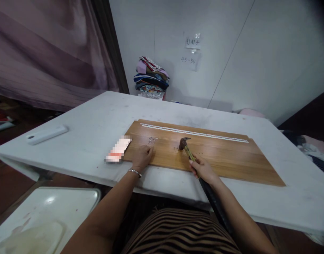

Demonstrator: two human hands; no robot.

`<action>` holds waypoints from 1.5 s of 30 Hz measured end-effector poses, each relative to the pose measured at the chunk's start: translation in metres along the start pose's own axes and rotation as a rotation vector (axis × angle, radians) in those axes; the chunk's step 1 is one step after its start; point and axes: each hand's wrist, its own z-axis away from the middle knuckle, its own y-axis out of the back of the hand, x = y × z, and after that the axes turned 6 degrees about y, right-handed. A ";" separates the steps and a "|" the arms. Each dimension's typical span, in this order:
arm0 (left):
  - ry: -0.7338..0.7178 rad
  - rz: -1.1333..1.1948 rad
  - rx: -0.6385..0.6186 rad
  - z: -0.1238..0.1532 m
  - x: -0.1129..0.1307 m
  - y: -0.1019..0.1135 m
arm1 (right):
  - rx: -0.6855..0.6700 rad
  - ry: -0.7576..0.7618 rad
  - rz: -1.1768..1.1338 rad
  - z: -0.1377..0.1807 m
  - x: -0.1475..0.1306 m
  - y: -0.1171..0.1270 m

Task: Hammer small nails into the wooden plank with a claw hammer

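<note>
Your right hand (pixel 203 169) is closed round the handle of a hammer with a dark metal claw head and a yellowish shaft (pixel 187 152); the head sits just ahead and to the left of that hand, over a flat, rectangular brown wooden board (pixel 225 158). Whether the head touches the board, you cannot tell from here. Your left hand (pixel 143 157) is loosely curled at the board's near edge, its fingers drawn together; whether they pinch anything cannot be told. Just beyond those fingers lies a small cluster of thin, silvery metal nails (pixel 152 140). Left of the same hand is a flat, pixelated rectangular object (pixel 116 150). Farther ahead of both hands, two narrow white strips (pixel 193 133) run along the board's far side.
</note>
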 end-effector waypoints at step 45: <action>0.004 0.007 0.015 0.000 0.000 0.000 | -0.008 0.013 0.000 -0.003 -0.004 0.000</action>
